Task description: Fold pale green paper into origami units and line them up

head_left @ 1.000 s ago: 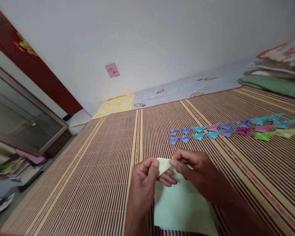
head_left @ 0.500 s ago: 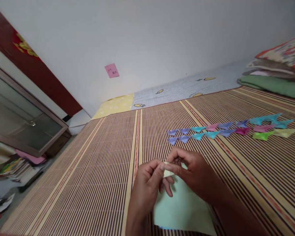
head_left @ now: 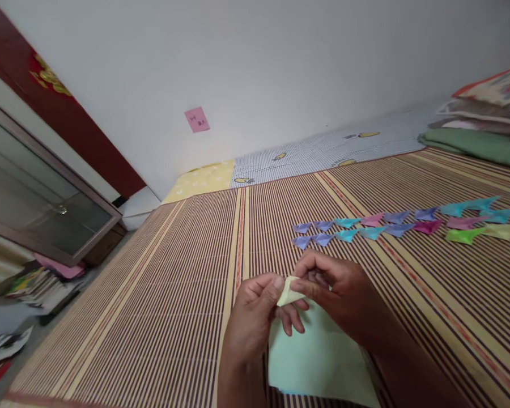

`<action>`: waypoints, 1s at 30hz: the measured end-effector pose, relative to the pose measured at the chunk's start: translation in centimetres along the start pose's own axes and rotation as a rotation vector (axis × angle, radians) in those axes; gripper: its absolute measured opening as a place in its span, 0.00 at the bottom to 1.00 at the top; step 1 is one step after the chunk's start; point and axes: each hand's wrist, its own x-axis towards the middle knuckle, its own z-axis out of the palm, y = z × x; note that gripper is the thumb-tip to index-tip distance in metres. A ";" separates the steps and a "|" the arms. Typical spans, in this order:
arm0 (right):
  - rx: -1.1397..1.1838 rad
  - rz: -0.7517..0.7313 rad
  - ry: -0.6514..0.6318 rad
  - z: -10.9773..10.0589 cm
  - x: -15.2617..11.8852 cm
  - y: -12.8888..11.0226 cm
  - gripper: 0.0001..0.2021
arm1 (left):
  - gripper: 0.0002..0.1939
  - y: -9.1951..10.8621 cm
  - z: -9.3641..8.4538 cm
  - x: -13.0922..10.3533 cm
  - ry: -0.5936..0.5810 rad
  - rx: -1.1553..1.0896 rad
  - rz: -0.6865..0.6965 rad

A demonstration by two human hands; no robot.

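Note:
A small folded piece of pale yellow paper (head_left: 289, 292) is held between my two hands. My left hand (head_left: 259, 309) pinches its left edge with thumb and index finger, the other fingers spread below it. On the right side, my right hand (head_left: 338, 292) grips it with the thumb on top; its curled fingers are partly hidden. Beneath the hands lies a pale green sheet of paper (head_left: 318, 357), with a blue edge showing under its near side. Beyond them, several folded paper shapes (head_left: 346, 235) in purple, blue, pink, green and yellow stand in two rows.
Everything rests on a striped mat (head_left: 153, 300). At the back runs a patterned cloth (head_left: 301, 161) along the wall, which bears a pink note (head_left: 197, 119). Folded bedding (head_left: 476, 144) is piled at right. To the left are a glass-paned cabinet door (head_left: 46, 187) and stacked papers (head_left: 36, 292).
The right thumb has shifted slightly right, and more of the folded yellow paper now shows between the hands. The whole view has shifted a little.

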 end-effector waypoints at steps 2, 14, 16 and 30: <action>0.007 0.019 -0.011 -0.1 -0.1 0.2 0.07 | 0.19 0.0 -0.1 0.0 0.001 0.008 -0.005; -0.020 0.057 -0.065 -0.2 0.0 0.1 0.09 | 0.21 0.3 0.2 -0.4 0.084 0.255 0.062; -0.024 0.082 -0.089 -0.2 0.0 0.0 0.10 | 0.21 0.3 0.4 -0.4 0.118 0.307 0.078; 0.270 0.192 0.060 -0.3 0.3 0.7 0.10 | 0.13 0.3 1.1 -0.6 0.120 0.153 0.145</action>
